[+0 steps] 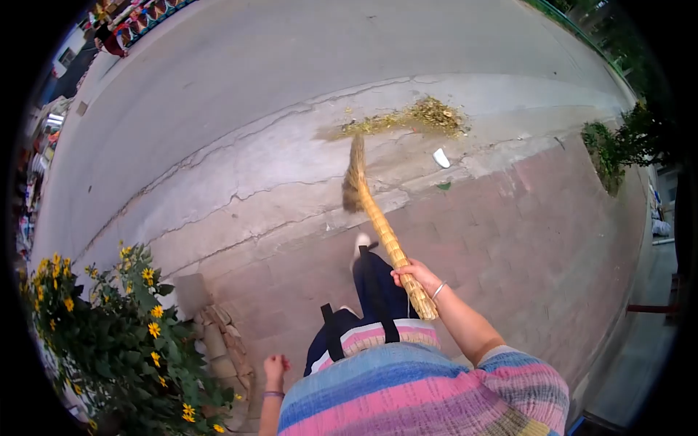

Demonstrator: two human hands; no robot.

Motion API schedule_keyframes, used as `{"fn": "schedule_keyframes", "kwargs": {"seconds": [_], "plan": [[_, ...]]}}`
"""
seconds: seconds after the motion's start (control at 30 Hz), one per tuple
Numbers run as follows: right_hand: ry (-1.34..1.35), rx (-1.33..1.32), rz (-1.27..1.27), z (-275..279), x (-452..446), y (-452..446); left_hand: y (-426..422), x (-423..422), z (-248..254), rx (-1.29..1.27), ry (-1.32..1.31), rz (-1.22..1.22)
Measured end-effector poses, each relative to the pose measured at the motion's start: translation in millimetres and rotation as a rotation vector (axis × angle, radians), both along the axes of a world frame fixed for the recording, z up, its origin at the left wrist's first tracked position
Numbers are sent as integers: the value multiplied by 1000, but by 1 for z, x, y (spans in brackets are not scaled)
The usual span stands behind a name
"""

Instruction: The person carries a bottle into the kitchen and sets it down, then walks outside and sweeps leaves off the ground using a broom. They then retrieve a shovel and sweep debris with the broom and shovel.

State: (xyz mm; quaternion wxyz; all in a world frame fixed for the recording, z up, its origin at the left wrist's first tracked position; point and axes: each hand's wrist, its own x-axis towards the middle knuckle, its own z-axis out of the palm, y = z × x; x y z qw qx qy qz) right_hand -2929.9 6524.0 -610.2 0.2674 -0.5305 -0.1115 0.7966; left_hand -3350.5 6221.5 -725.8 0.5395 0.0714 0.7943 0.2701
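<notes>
The ribbed yellow broom (382, 225) has seemingly brownish bristles (355, 176)

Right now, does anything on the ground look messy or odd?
Yes: yellowish debris lies scattered past the tip of the broom, and a white object lies apart, like litter. The concrete strip is cracked too.

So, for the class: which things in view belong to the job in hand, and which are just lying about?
Likely part of the job:
- broom, held in the right grip
- debris, scattered beyond the bristles

Apparently just there:
- white item, unclear what
- green scrap
- bricks
- flowering plant
</notes>
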Motion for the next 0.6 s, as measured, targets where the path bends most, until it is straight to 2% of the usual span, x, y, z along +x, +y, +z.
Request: {"fn": "schedule_keyframes", "kwargs": {"seconds": [0.07,0.17,0.27,0.3,0.37,0.47,0.5,0.6], "plan": [[-2,-47,-130,-1,-23,43,68,-22,2,18,33,26],[147,-62,-113,-59,-28,136,163,-46,1,8,54,66],[144,-18,173,-116,-42,239,234,-41,-3,-82,16,67],[103,-73,119,-122,-60,267,244,-42,8,-138,29,-59],[85,-52,129,-131,-85,321,279,-48,-3,-210,38,-315],[118,-75,138,-165,-117,395,306,-72,-32,-257,280,-568],[147,-89,135,-179,-131,416,326,-72,-26,-266,199,-392],[150,-109,200,-231,-178,481,377,-111,-59,-404,257,-613]]}}
